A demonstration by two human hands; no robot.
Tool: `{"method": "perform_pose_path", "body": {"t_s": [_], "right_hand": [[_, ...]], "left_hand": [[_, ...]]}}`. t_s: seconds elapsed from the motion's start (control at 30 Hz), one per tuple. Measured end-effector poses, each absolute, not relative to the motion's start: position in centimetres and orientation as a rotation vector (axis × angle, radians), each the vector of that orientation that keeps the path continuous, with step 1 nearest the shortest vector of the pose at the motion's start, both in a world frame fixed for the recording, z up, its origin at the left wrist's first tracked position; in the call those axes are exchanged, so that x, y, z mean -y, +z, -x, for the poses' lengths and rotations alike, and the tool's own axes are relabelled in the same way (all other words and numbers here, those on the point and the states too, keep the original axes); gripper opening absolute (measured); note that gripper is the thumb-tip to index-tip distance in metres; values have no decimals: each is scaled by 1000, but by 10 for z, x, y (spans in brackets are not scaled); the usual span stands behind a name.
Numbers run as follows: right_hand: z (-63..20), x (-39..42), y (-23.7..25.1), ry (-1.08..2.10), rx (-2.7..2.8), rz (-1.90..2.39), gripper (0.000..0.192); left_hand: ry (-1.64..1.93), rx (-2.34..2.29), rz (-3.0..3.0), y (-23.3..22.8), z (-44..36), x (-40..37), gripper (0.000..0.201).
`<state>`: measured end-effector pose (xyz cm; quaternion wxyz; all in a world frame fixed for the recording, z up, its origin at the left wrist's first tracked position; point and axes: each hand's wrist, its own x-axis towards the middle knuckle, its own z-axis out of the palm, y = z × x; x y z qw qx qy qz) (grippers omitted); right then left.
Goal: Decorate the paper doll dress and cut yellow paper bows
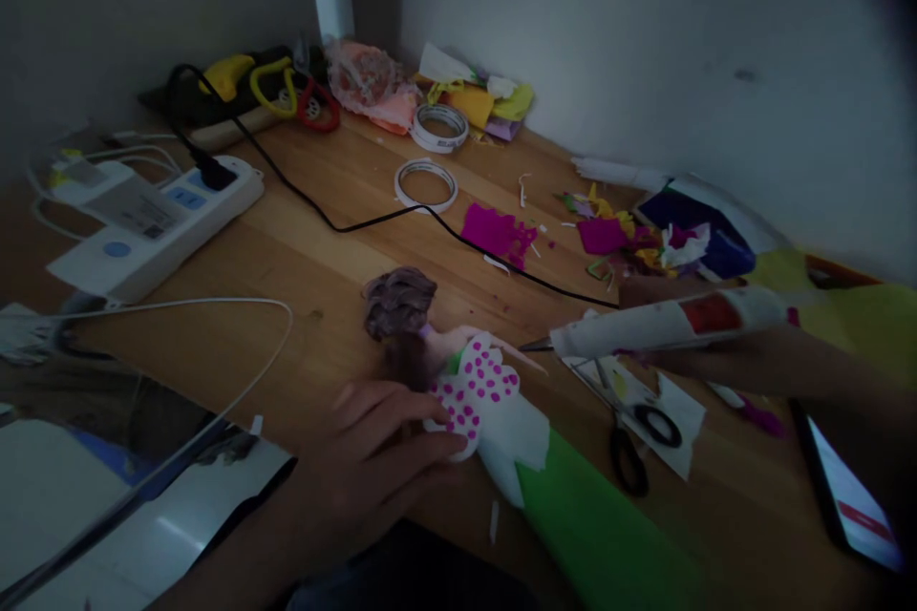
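Only illegible print, on white adapter (136,203) and far tape roll (438,144).

a wooden desk (315,253) spreads beyond the left fingers (419,449). farther left of them lies a white power strip (233,191); well beyond them, two tape rolls (448,145) and, nearer, a torn magenta scrap (494,231). right of the fingers, black-handled scissors (620,409) lie partly over white paper (680,420), and a phone (852,496) rests farther right, its screen lit. a thin white strip (494,522) lies near the fingers.

Forward-down head view of hands (379,449)
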<state>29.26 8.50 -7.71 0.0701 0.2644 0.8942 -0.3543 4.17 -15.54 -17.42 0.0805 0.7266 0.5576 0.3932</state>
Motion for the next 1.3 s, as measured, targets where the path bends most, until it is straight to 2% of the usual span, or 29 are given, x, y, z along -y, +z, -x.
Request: {"method": "perform_pose_path", "body": {"t_s": [0.2,0.5,0.9,1.3], "right_hand": [[-282,-55,-65,-1107,-2730,-630,12],[-276,-33,-76,-880,-2856,-206,9],[-263,-21,-76,-483,-2962,-134,16],[-260,-19,-73,-411,-2944,-90,15]], "left_hand": [[1217,-1600,-2132,-172,-41,145,9],[1256,-1590,-1958,-164,-43,135,14],[1227,-1542,-1905,-165,-42,128,10],[1235,-1529,-1924,-165,-40,127,12]]}}
